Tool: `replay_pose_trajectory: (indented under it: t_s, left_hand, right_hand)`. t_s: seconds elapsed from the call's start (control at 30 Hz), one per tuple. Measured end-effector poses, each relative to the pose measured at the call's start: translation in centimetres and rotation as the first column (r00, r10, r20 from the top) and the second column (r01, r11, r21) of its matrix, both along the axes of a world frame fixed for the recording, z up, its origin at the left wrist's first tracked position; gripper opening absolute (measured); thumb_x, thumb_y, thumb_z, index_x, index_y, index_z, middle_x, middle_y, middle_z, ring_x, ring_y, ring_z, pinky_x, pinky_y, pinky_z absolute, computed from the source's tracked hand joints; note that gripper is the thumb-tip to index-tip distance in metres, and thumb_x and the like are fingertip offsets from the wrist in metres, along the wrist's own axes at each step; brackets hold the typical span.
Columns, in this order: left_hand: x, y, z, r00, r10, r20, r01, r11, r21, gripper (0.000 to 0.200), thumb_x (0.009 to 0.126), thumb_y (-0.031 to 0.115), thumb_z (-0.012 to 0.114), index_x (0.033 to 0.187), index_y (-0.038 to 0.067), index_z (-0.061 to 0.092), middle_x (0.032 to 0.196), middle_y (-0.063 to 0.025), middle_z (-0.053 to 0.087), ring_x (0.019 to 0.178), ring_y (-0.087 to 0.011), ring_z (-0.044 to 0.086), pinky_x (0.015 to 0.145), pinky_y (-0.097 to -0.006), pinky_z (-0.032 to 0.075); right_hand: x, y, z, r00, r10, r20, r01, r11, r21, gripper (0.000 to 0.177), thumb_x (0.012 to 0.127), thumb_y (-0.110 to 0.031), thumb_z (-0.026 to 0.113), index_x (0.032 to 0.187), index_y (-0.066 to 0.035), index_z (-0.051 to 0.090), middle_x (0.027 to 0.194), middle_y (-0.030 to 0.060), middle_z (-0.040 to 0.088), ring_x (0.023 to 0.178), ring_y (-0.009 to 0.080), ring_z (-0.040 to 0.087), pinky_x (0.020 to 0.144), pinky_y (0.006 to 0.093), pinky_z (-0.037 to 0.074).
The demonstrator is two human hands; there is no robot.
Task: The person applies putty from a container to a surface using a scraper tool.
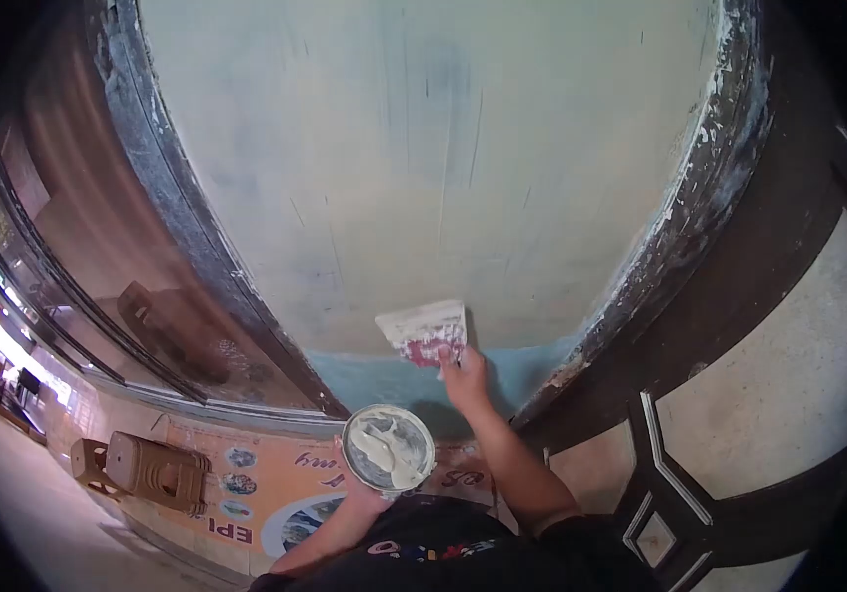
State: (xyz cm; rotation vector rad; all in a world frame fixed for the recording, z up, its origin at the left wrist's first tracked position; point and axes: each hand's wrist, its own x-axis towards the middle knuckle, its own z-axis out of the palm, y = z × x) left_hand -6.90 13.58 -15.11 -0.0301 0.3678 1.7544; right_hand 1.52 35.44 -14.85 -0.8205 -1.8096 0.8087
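Observation:
A wide putty knife [428, 335], its blade smeared with white paste, lies against the wall panel [384, 178]. My right hand [464, 375] is closed round its red, paste-streaked lower part. Pale filler covers most of the panel, and a blue-green strip [369, 375] shows along its bottom. Below and to the left, my left hand [359, 485] holds a round container [389, 447] from underneath and the side. White paste sits inside it, with the grey bottom partly visible. Most of my left fingers are hidden by the container.
Dark, paint-flecked frames [680, 217] border the panel on both sides. Brown plastic stools [157, 471] stand at the lower left beside a printed orange banner [246, 493] on the floor. Glass panes [98, 237] are at left, and dark-and-cream panelling [759, 395] is at right.

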Motion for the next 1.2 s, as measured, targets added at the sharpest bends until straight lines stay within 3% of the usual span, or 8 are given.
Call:
replay_pose_trajectory:
  t_s: [0.07, 0.23, 0.37, 0.5, 0.6, 0.83, 1.07, 1.2]
  left_hand:
    - [-1.3, -0.2, -0.3, 0.998, -0.045, 0.048, 0.044, 0.998, 0.038, 0.084, 0.082, 0.078, 0.03, 0.14, 0.018, 0.041, 0.141, -0.0107, 0.044, 0.126, -0.0347, 0.044, 0.105, -0.0547, 0.036]
    - [-4.4, -1.4, 0.3, 0.999, -0.035, 0.028, 0.034, 0.997, 0.062, 0.083, 0.082, 0.077, 0.03, 0.14, 0.018, 0.04, 0.141, -0.0097, 0.044, 0.127, -0.0346, 0.044, 0.105, -0.0544, 0.036]
    - [-7.1, -3.0, -1.0, 0.998, 0.053, 0.04, -0.054, 0.998, 0.027, 0.081, 0.083, 0.076, 0.031, 0.138, 0.018, 0.042, 0.139, -0.0097, 0.046, 0.126, -0.0348, 0.045, 0.105, -0.0549, 0.036]
    - [-8.6, -4.1, -1.0, 0.998, -0.015, 0.055, 0.013, 0.999, 0.05, 0.08, 0.082, 0.076, 0.031, 0.137, 0.018, 0.043, 0.138, -0.0103, 0.046, 0.125, -0.0345, 0.046, 0.105, -0.0548, 0.036]
    - [-9.4, -3.9, -1.7, 0.998, -0.051, 0.033, 0.05, 0.999, 0.005, 0.081, 0.082, 0.076, 0.03, 0.137, 0.018, 0.044, 0.139, -0.0099, 0.045, 0.127, -0.0337, 0.044, 0.105, -0.0543, 0.035]
    - [-12.2, -4.9, -1.1, 0.998, -0.07, 0.002, 0.07, 0.994, 0.078, 0.081, 0.083, 0.075, 0.031, 0.139, 0.019, 0.041, 0.142, -0.0092, 0.043, 0.128, -0.0334, 0.043, 0.106, -0.0545, 0.035]
    - [-14.4, -7.2, -1.5, 0.996, -0.092, 0.015, 0.091, 0.995, 0.046, 0.081, 0.083, 0.076, 0.03, 0.139, 0.018, 0.042, 0.14, -0.0096, 0.045, 0.126, -0.0342, 0.044, 0.105, -0.0544, 0.035]
    - [-14.8, -7.1, -1.3, 0.997, -0.08, 0.0, 0.08, 0.997, 0.012, 0.081, 0.083, 0.075, 0.029, 0.139, 0.018, 0.042, 0.14, -0.0093, 0.045, 0.127, -0.0344, 0.044, 0.106, -0.0542, 0.034]
  right_hand:
    - [-2.1, 0.0, 2.0, 0.979, -0.082, -0.187, 0.016, 0.944, -0.329, 0.034, 0.093, -0.032, 0.06, 0.079, -0.002, 0.059, 0.062, 0.0038, 0.057, 0.054, 0.0154, 0.052, 0.052, 0.034, 0.042]
    - [-0.3, -4.1, -9.1, 0.987, -0.121, -0.109, 0.031, 0.797, -0.603, 0.037, 0.092, -0.035, 0.061, 0.084, 0.001, 0.061, 0.062, 0.0067, 0.054, 0.057, 0.0147, 0.054, 0.054, 0.0358, 0.044]
    - [-0.3, -6.5, -12.9, 0.988, -0.102, -0.119, 0.024, 0.85, -0.526, 0.036, 0.093, -0.034, 0.059, 0.088, 0.001, 0.061, 0.067, 0.0065, 0.056, 0.061, 0.0157, 0.055, 0.059, 0.0352, 0.044]
    - [-4.7, -5.8, -1.4, 0.995, -0.078, -0.069, 0.056, 0.957, -0.286, 0.029, 0.097, -0.031, 0.054, 0.087, -0.005, 0.06, 0.065, 0.0001, 0.055, 0.056, 0.0082, 0.048, 0.052, 0.0268, 0.04]
    - [-7.1, -3.6, -0.4, 0.965, -0.134, -0.225, 0.035, 0.917, -0.398, 0.033, 0.095, -0.033, 0.055, 0.084, -0.001, 0.059, 0.065, 0.0047, 0.056, 0.056, 0.0134, 0.05, 0.054, 0.0326, 0.041]
    - [-5.7, -8.3, -14.2, 0.958, -0.284, -0.043, 0.189, 0.738, -0.648, 0.048, 0.093, -0.039, 0.057, 0.11, 0.005, 0.061, 0.099, 0.017, 0.065, 0.09, 0.0262, 0.061, 0.078, 0.0399, 0.047]
    - [-12.0, -8.4, 0.1, 0.981, -0.027, -0.193, -0.037, 0.946, -0.323, 0.034, 0.094, -0.034, 0.058, 0.087, -0.001, 0.063, 0.067, 0.0057, 0.061, 0.06, 0.012, 0.054, 0.058, 0.0312, 0.045]
    - [-15.9, -6.8, -2.2, 0.934, -0.182, -0.308, 0.024, 0.891, -0.453, 0.034, 0.094, -0.033, 0.058, 0.081, -0.002, 0.062, 0.062, 0.0063, 0.058, 0.053, 0.0121, 0.055, 0.051, 0.0316, 0.043]
